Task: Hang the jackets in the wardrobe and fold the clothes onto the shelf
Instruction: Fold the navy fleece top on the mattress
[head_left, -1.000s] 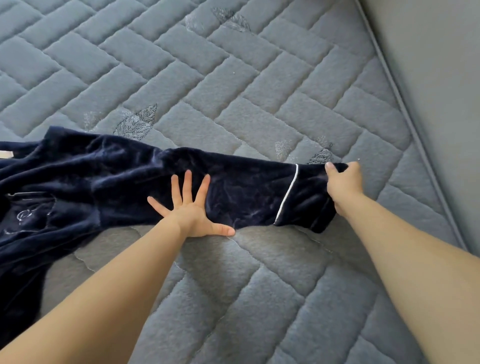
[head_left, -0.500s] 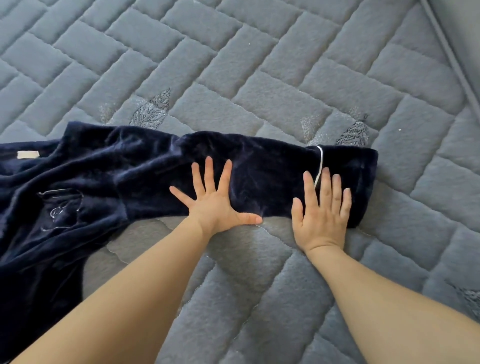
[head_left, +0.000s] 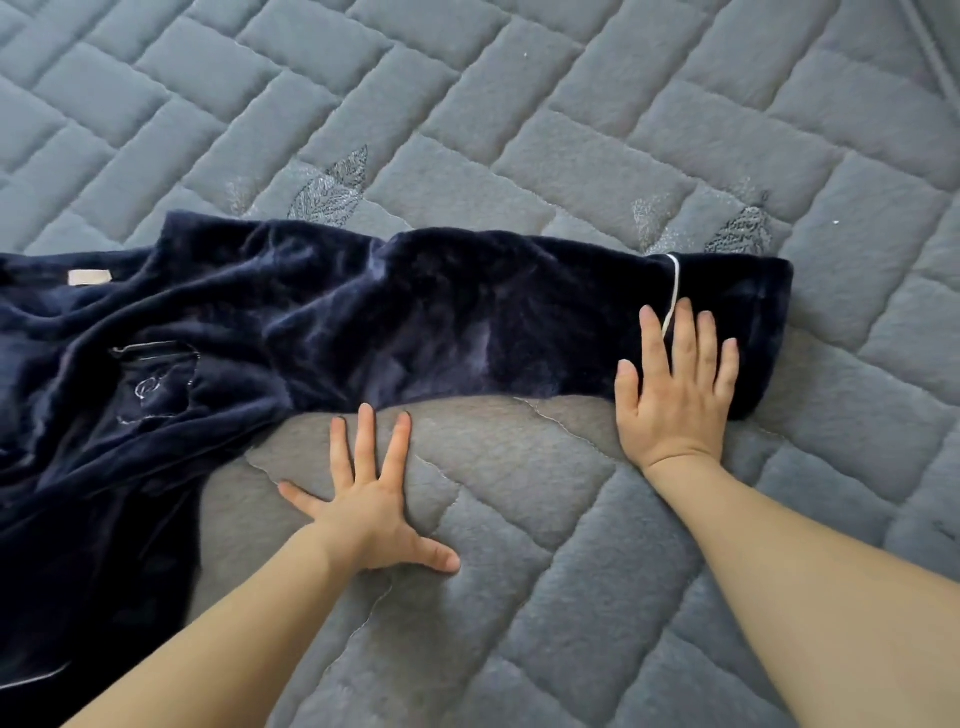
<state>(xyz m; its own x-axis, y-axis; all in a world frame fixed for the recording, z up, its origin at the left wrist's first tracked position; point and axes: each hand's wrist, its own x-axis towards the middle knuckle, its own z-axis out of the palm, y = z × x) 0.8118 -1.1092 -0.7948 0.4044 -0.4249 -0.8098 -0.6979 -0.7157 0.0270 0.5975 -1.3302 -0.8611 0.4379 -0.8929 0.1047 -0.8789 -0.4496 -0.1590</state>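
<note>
Fingers (head_left: 366, 441) of our left hand (head_left: 371, 512), spread, have slid off the navy garment (head_left: 415, 322) onto the bed (head_left: 519, 493), while our right hand (head_left: 675, 389) stays flat, straight-fingered, on its sleeve cuff (head_left: 737, 312).

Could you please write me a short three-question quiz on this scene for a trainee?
1. True or false: the right hand lies flat on the sleeve near its cuff.
2. What do the left hand's palm and thumb rest on? A) the sleeve B) the mattress C) a hanger
3. Fill in: the piping across the cuff is ____ in colour.

Key: 1 true; 2 B; 3 white.
</note>
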